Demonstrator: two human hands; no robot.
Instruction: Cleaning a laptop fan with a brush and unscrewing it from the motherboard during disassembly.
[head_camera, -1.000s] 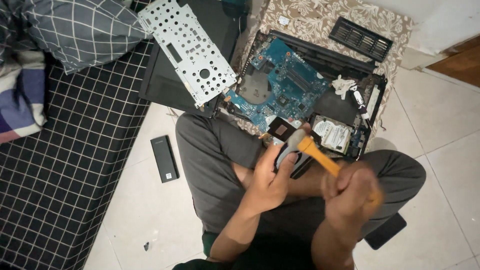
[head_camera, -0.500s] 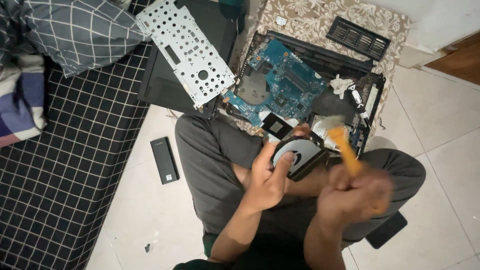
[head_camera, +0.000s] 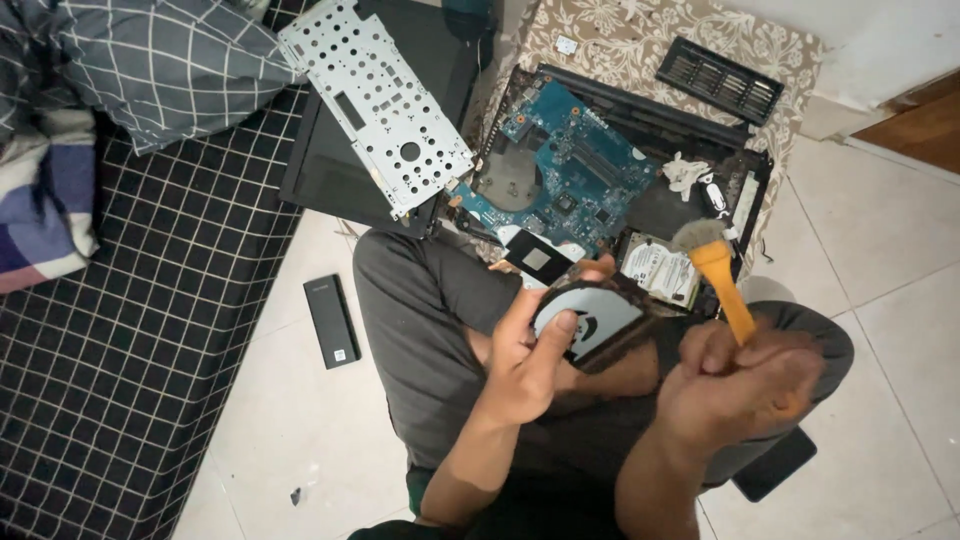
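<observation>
2 hands are seen above the crossed legs of a person seated on the pale tiled floor (head_camera: 900, 300). A round grey laptop cooling fan in a black housing (head_camera: 592, 318) is pinched by the left hand (head_camera: 525, 355), thumb on its face and fingers curled behind it, just above the lap. An orange-handled brush with grey bristles (head_camera: 718, 280) is gripped by the right hand (head_camera: 745, 385), closed in a fist around the handle, bristles raised just beside the fan. An opened black laptop base with a blue circuit board (head_camera: 565, 175) is laid on a patterned beige cushion (head_camera: 640, 40) beyond the knees; a silver hard drive (head_camera: 660, 268) is seated in its near corner. A perforated silver metal plate (head_camera: 375, 100) is rested on a black panel to the left. A slim black rectangular device (head_camera: 331, 320) is left on the floor beside a black grid-patterned mattress (head_camera: 130, 340).
</observation>
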